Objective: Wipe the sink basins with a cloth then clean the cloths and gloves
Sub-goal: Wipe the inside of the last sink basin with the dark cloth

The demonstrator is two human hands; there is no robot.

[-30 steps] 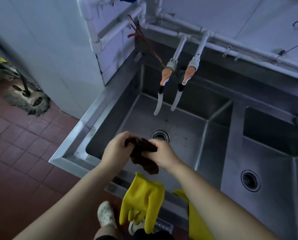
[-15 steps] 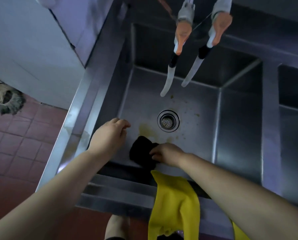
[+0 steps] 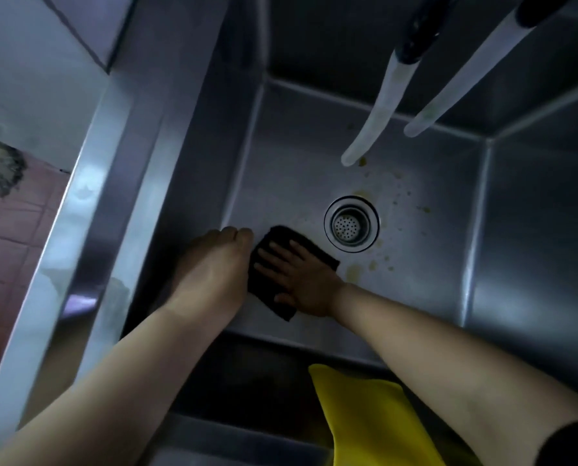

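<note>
— Where is the cloth [image 3: 282, 260]?
— Flat on the basin [image 3: 425, 264] floor, at 8 o'clock from the drain [image 3: 351, 224], close by.
— What does the right hand [image 3: 297, 277] do?
— It presses the cloth, fingers spread.
— And the left hand [image 3: 210, 274]?
— Fingers loosely curled, at the cloth's 9 o'clock edge, holding nothing.
— Anything else?
— A yellow glove [image 3: 375, 422] hangs over the front rim at 6 o'clock. Two hoses [image 3: 378, 109] hang above.

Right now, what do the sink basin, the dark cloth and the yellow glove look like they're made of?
Sink basin: likely stainless steel, brushed, with soft grey reflections and folded seams.
Dark cloth: seems a soft woven or microfibre fabric, matte, lying limp under the right hand.
Yellow glove: probably rubber or latex, smooth, draped over the front rim.
</note>
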